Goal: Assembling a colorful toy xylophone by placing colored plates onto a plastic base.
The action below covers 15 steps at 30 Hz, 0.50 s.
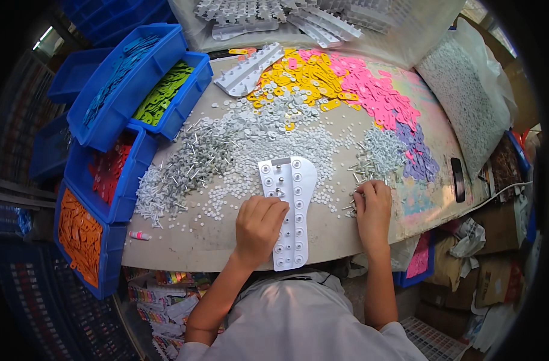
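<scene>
On the near middle of the table lies a white foot-shaped plastic board [298, 222] with rows of round sockets. Small metal pieces stand in some sockets near its far end. My left hand [259, 228] rests over the board's left side, its fingers bent together at the holes; whatever they pinch is hidden. To the right, my right hand [374, 207] reaches to the near edge of a heap of small pins [380, 153], fingertips pinched together. What lies between those fingertips is too small to make out. White round caps [286, 144] spread beyond the board.
Yellow [310, 78], pink [374, 90] and purple tags [416, 153] lie farther back. Blue bins [127, 90] of coloured pieces line the left edge. Another white board [248, 69] lies at the back. A phone [458, 179] and a full plastic sack [461, 84] are at right.
</scene>
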Each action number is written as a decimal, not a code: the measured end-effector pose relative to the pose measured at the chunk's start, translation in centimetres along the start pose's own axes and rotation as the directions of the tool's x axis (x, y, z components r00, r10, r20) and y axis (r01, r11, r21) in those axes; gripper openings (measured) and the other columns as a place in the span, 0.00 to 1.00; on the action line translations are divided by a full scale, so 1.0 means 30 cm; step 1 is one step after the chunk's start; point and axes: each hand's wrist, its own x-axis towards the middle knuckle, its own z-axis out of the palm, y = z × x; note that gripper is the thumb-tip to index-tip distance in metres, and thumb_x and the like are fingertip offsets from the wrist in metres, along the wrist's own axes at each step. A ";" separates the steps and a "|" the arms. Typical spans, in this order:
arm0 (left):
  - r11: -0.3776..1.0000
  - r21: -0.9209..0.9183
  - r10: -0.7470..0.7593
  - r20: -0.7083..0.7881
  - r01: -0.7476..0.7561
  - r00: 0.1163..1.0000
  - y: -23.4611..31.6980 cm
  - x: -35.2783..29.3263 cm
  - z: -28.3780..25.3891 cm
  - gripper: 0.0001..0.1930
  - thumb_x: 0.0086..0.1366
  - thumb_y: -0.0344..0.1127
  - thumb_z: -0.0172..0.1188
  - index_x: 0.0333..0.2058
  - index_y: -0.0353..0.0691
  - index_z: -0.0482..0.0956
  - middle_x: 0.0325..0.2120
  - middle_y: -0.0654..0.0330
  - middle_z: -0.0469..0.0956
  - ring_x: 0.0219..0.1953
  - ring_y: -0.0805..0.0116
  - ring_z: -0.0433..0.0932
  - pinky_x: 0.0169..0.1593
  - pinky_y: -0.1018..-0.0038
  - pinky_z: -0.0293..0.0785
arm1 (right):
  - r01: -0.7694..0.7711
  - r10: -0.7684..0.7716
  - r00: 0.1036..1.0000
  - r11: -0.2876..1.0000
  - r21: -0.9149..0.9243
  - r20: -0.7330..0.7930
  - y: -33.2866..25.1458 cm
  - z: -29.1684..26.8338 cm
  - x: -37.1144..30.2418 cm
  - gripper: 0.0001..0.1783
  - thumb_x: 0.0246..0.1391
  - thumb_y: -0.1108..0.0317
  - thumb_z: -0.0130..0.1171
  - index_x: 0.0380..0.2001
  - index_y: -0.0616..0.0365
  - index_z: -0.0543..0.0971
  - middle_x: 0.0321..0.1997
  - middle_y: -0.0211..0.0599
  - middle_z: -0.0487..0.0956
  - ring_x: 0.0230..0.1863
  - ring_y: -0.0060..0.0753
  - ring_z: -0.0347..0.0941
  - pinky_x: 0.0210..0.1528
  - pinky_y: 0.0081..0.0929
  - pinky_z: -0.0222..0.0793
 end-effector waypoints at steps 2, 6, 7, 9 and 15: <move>1.000 0.001 0.003 0.000 -0.003 1.000 -0.006 0.005 0.007 0.08 0.57 0.26 0.70 0.36 0.37 0.83 0.34 0.60 0.80 0.38 0.59 0.78 0.42 0.63 0.72 | -0.006 0.006 1.000 1.000 -0.020 0.010 0.004 0.004 -0.002 0.07 0.56 0.76 0.64 0.38 0.60 0.77 0.44 0.43 0.75 0.48 0.50 0.70 0.51 0.44 0.67; 1.000 0.025 0.010 0.010 -0.010 1.000 -0.006 0.002 0.013 0.08 0.57 0.26 0.71 0.36 0.38 0.83 0.35 0.60 0.80 0.37 0.60 0.78 0.42 0.63 0.71 | -0.021 0.021 1.000 0.999 -0.036 -0.018 0.008 0.012 -0.004 0.06 0.59 0.76 0.60 0.40 0.60 0.77 0.42 0.44 0.76 0.46 0.51 0.70 0.51 0.44 0.66; 1.000 0.025 0.010 0.011 -0.011 1.000 -0.004 -0.001 0.013 0.08 0.57 0.26 0.71 0.36 0.38 0.83 0.35 0.60 0.80 0.37 0.60 0.78 0.42 0.63 0.71 | -0.022 0.022 1.000 0.999 -0.035 -0.018 0.007 0.009 -0.005 0.06 0.59 0.76 0.60 0.40 0.60 0.77 0.42 0.44 0.76 0.46 0.51 0.70 0.51 0.44 0.66; 1.000 0.020 -0.017 0.089 0.015 0.996 0.002 -0.007 0.010 0.09 0.57 0.31 0.72 0.37 0.38 0.84 0.36 0.61 0.79 0.42 0.59 0.78 0.47 0.61 0.70 | -0.089 0.090 0.995 0.996 0.022 -0.034 0.004 -0.005 -0.004 0.05 0.61 0.75 0.59 0.40 0.60 0.76 0.40 0.45 0.76 0.44 0.51 0.70 0.50 0.44 0.66; 0.993 0.090 -0.082 0.040 0.078 0.996 -0.005 -0.005 -0.012 0.25 0.57 0.35 0.74 0.53 0.40 0.79 0.48 0.61 0.84 0.56 0.58 0.74 0.61 0.58 0.59 | 0.038 -0.020 0.996 0.975 0.219 -0.087 -0.032 -0.025 -0.005 0.05 0.60 0.78 0.59 0.39 0.62 0.78 0.40 0.43 0.77 0.46 0.50 0.72 0.50 0.42 0.68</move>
